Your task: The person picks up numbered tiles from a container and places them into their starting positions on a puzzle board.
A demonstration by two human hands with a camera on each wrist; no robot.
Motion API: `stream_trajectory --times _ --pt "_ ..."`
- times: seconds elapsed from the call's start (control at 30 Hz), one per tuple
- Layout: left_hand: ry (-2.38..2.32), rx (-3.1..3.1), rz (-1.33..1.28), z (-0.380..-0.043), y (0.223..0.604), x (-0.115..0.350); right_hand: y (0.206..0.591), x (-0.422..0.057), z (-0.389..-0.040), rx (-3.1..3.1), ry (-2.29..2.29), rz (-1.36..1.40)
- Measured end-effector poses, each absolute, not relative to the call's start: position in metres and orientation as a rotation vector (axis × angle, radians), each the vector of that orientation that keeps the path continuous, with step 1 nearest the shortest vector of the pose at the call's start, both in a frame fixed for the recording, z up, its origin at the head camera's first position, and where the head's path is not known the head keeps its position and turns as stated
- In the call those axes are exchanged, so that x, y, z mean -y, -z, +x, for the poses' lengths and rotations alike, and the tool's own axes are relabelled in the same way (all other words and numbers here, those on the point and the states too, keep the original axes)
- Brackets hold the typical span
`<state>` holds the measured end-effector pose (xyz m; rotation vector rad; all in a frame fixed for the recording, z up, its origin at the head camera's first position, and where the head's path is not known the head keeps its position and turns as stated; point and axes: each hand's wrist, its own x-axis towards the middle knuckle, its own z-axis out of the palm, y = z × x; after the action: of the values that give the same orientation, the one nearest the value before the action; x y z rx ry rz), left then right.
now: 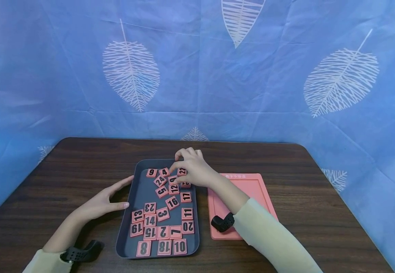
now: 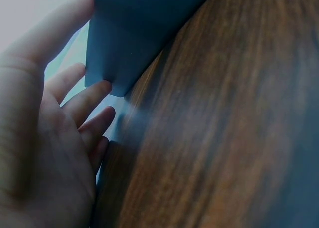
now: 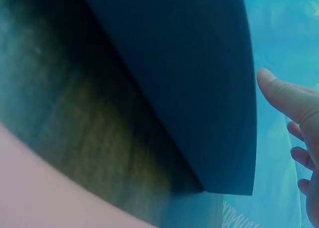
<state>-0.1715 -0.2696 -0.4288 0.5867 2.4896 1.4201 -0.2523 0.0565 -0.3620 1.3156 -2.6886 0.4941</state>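
Note:
A dark grey tray (image 1: 137, 201) holds many pink square number tiles, with some lying at odd angles. Reaching over the tray's far right part, my right hand (image 1: 195, 168) has its thumb and forefinger spread just above the tiles near the 12 tile (image 1: 174, 189) and the 4 tile (image 1: 164, 172). Its palm and fingers partly cover the 22 tile (image 1: 181, 171) and its neighbours. My left hand (image 1: 106, 201) steadies the tray's left side, thumb and fingertips at the wall. From the left wrist view, straight fingers (image 2: 82, 101) lie against the tray's outer wall (image 2: 134, 34).
To the right of the tray lies a pink board (image 1: 248, 185) with a raised rim, partly under my right forearm. Both rest on a dark wooden table (image 1: 303, 212). A blue cloth (image 1: 197, 76) with white leaf prints hangs behind. Each wrist wears a black band (image 1: 222, 223).

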Motion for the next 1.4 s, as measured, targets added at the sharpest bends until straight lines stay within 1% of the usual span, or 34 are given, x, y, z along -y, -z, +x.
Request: stream_trajectory --times 0.47,0.63,1.07,1.4 --pt "-1.413 -2.503 0.586 -0.17 0.424 0.267 0.359 -0.052 -0.224 2.637 -0.581 1.413" --pt "-1.405 -2.506 0.591 -0.171 0.424 0.267 0.358 -0.049 -0.213 2.611 -0.599 1.506" --pt "-1.396 -2.507 0.588 -0.172 0.427 0.269 0.365 -0.04 -0.186 2.516 -0.375 1.838" --pt "-1.423 -2.488 0.586 -0.173 0.429 0.27 0.372 -0.037 -0.178 2.511 -0.247 1.98"
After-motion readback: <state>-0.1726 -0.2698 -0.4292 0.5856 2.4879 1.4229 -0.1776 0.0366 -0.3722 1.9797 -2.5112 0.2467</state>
